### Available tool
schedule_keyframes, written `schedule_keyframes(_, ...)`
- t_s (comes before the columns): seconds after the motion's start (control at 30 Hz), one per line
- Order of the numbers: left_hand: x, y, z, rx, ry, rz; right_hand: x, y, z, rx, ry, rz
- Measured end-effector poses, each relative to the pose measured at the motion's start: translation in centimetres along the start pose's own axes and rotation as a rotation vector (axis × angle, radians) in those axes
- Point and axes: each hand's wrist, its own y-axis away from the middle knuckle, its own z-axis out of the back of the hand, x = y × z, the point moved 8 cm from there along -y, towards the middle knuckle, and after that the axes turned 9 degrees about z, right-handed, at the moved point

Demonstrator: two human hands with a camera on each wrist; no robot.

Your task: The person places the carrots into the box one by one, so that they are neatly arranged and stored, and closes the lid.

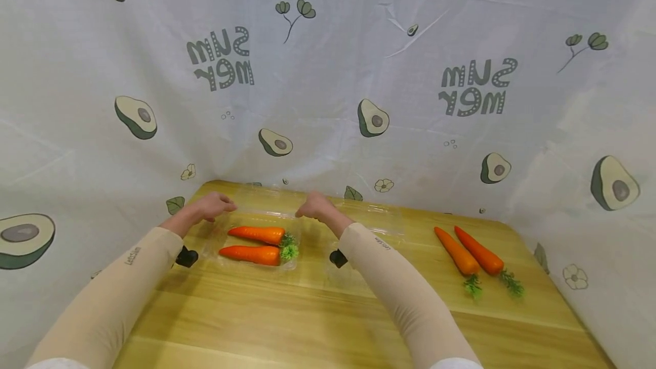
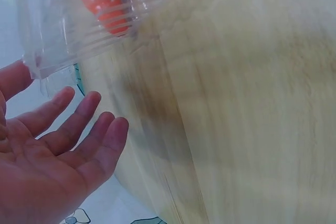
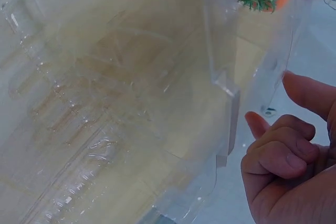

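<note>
A clear plastic box with its lid laid back stands left of centre on the table. Two orange carrots with green tops lie side by side in it. My left hand is at the box's back left corner. In the left wrist view its thumb touches the plastic corner, and the other fingers are spread and loosely bent. At the back right corner is my right hand. The right wrist view shows its thumb and index finger at the clear plastic edge, the other fingers curled in.
Under my right forearm, a second clear plastic box stands with its lid laid back. Two more carrots lie on the right of the wooden table. A printed cloth hangs behind and at both sides.
</note>
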Motion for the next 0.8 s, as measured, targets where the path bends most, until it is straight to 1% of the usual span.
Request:
schedule_keyframes(0.13, -0.1, 0.3, 0.3, -0.011, 0.025, -0.002, -0.1, 0.0, -0.1, -0.004, -0.028, -0.01)
schedule_keyframes(0.2, -0.3, 0.5, 0.5, -0.026, 0.03, -0.012, -0.1, 0.0, -0.1, -0.007, -0.033, -0.014)
schedule_keyframes(0.43, -0.5, 0.8, 0.9, -0.082, 0.049, -0.043, -0.2, 0.5, 0.5, -0.042, -0.118, -0.04)
schedule_keyframes(0.6, -0.5, 0.9, 1.6, -0.156, 0.063, -0.056, -0.1, 0.7, 1.0, -0.065, -0.169, -0.03)
schedule_keyframes(0.67, -0.6, 0.9, 1.9, -0.195, 0.064, -0.06, -0.1, 0.7, 1.1, -0.072, -0.171, -0.02)
schedule_keyframes(0.8, -0.8, 1.0, 2.4, -0.233, 0.067, -0.06, -0.1, 0.6, 1.4, -0.082, -0.17, 0.004)
